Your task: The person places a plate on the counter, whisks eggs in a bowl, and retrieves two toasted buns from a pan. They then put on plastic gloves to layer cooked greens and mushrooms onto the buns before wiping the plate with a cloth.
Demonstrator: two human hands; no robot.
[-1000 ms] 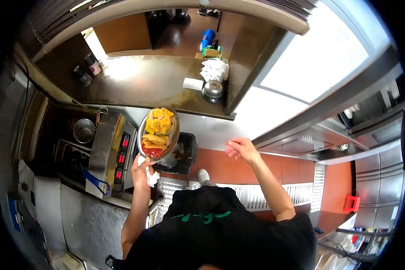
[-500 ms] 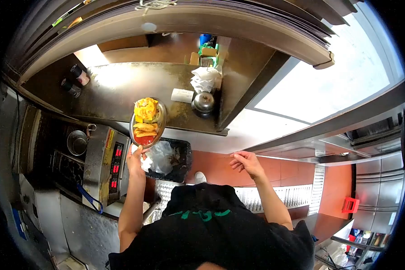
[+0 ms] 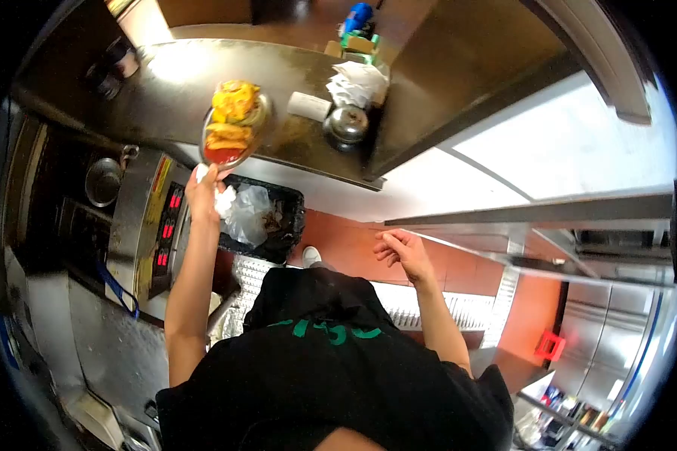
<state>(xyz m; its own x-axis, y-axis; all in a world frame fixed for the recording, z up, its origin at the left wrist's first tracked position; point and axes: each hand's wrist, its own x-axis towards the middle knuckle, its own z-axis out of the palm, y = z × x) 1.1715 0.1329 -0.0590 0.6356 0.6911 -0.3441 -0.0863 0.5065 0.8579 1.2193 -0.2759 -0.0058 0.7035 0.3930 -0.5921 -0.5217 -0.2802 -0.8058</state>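
Observation:
An oval metal plate (image 3: pixel 259 124) carries food topped with yellow sauce (image 3: pixel 235 101), fries or wedges (image 3: pixel 228 137) and a red sauce (image 3: pixel 220 155). My left hand (image 3: pixel 204 194) grips the plate's near end, with a white cloth or tissue (image 3: pixel 224 201) bunched against the fingers. The plate is held over the front part of the metal counter (image 3: pixel 278 79). My right hand (image 3: pixel 404 254) hangs in the air at the right, above the floor, its fingers loosely curled and apart with nothing between them.
A black bin (image 3: pixel 292 223) with a clear bag stands below the counter. On the counter are a metal bell-like dome (image 3: pixel 347 124), white napkins (image 3: pixel 356 83), a paper slip (image 3: pixel 309 106) and dark-lidded jars (image 3: pixel 122 59). A fryer panel (image 3: pixel 167 225) is at the left.
The view has shifted, so the counter and bin appear higher and further left. My left hand still holds the plate, which now appears higher. My right hand remains free.

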